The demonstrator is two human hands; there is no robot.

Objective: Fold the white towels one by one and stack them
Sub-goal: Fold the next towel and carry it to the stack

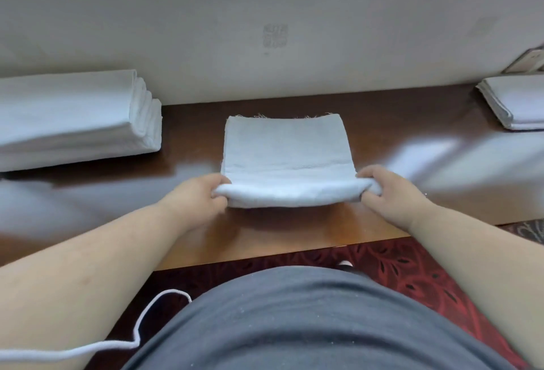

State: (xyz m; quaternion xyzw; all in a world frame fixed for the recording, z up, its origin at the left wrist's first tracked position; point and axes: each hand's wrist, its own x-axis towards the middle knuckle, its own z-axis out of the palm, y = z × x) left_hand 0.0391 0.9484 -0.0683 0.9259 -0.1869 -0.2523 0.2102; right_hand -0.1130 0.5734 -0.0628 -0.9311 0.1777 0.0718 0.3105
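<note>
Gripping the near fold of a white towel [287, 146], the left hand [203, 196] pinches its near-left corner and the right hand [388, 193] pinches its near-right corner, fingers curled round the thick rolled edge. This towel lies in the middle of the brown wooden surface [294, 234], already folded into a compact rectangle, its frayed far edge towards the wall [265, 2]. To the left, against the wall, sits a tall stack of folded towels [73, 119], several layers showing at its end; this looks like the finished pile, though that is a judgement. At the far right lies a flatter pile of white towels [518, 102], partly cut off by the frame, probably those still waiting to be folded. So the work seems well along: several towels are stacked, one is nearly folded and not yet on the stack, and some remain. How many are left cannot be told.
</note>
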